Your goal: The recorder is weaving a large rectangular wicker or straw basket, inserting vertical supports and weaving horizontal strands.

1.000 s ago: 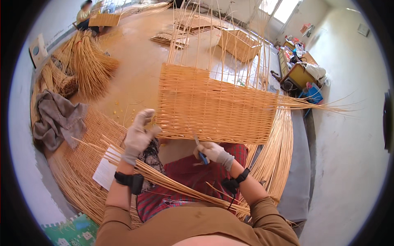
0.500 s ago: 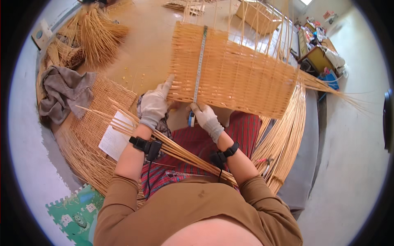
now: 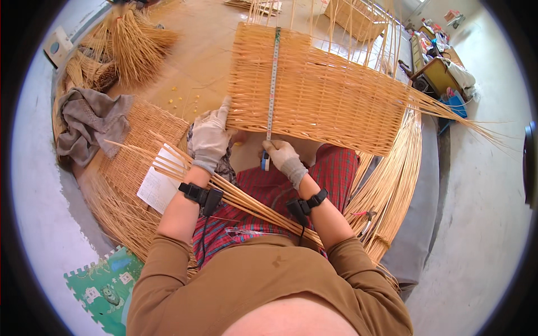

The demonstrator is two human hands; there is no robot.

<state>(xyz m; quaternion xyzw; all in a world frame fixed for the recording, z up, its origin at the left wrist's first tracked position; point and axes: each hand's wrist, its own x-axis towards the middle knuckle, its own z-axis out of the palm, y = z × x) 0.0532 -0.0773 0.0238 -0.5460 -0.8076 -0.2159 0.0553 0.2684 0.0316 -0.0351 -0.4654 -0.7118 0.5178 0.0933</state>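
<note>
A flat woven wicker panel (image 3: 325, 101) stands raised in front of me, its uncut stakes sticking up from the far edge. At its lower left corner, my left hand (image 3: 210, 140) in a pale work glove grips the side edge; some fingers are hidden behind the weave. A tape measure's blade (image 3: 272, 84) runs up across the panel, from near its bottom edge to its top. My right hand (image 3: 284, 158), also gloved, pinches the blade just below the bottom edge, with the blue-and-white tape case (image 3: 265, 161) hanging under the fingers.
Several peeled rods (image 3: 252, 208) lie across my lap under both forearms. On the left are another woven panel (image 3: 151, 129), a grey cloth (image 3: 92, 126) and a paper sheet (image 3: 161, 182). Long wicker bundles (image 3: 395, 185) and red-handled pliers (image 3: 367, 221) lie on the right.
The panel has shifted slightly up and left in the picture and its weave is sharper. Both hands keep their holds, and the tape stays stretched across it.
</note>
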